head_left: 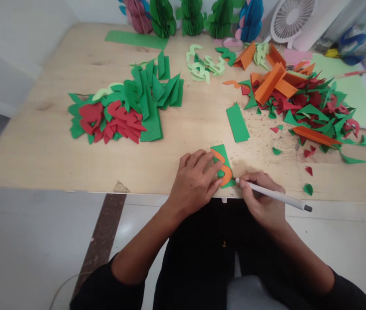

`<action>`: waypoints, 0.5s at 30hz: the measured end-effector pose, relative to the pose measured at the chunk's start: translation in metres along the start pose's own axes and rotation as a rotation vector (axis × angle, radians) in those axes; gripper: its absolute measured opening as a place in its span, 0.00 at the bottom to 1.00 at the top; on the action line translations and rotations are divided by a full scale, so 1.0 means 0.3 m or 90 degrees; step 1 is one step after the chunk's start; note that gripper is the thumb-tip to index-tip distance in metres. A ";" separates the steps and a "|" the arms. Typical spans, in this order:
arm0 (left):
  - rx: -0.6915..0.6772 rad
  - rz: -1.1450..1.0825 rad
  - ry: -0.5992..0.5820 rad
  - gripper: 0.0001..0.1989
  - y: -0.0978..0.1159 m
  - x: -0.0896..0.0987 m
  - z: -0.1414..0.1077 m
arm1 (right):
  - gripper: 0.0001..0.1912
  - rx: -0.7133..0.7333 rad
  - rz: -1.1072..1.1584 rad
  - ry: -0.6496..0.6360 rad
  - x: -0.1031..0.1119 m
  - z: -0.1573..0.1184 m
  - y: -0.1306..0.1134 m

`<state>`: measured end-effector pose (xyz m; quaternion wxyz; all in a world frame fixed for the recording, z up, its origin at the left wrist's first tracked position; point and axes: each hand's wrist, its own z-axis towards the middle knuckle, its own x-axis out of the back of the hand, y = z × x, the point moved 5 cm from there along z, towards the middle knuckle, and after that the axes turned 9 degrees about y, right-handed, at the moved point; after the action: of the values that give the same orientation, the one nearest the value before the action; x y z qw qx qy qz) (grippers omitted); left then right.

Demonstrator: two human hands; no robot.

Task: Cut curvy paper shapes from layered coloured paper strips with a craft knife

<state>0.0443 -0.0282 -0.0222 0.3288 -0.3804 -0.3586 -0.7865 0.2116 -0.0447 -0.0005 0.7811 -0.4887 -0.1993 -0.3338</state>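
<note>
- Lower centre of the frame: orange curved cutout (227,175) laid on a small green paper (221,150), close to the near edge of the table (50,168)
- Both pressed flat from the left by the left hand (196,181); its fingers are spread over the cutout, not closed around it; the thumb is hidden in part
- White pen (275,194) clamped between thumb and fingers of the right hand (263,200), just right of the cutout; tip pointed at the cutout's right edge; whether paper is touched by it cannot be told
- Above the hands, right of centre: green slip (237,122), lying apart
- Left of centre: red cutouts (118,122) heaped against folded green pieces (149,99)
- Upper right: mixed scraps (315,107) piled, orange strips among them
</note>
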 end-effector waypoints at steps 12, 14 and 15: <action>0.006 0.000 -0.006 0.15 0.003 0.003 0.001 | 0.05 0.006 0.005 -0.008 0.000 -0.002 -0.017; 0.007 0.001 -0.006 0.15 0.003 0.003 0.002 | 0.05 0.008 0.009 -0.009 -0.001 -0.005 -0.020; 0.007 0.001 -0.004 0.15 0.003 0.004 0.002 | 0.05 0.010 0.011 -0.009 -0.002 -0.006 -0.020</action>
<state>0.0447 -0.0285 -0.0206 0.3301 -0.3814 -0.3638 -0.7831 0.2067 -0.0480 0.0020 0.7863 -0.4868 -0.2029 -0.3220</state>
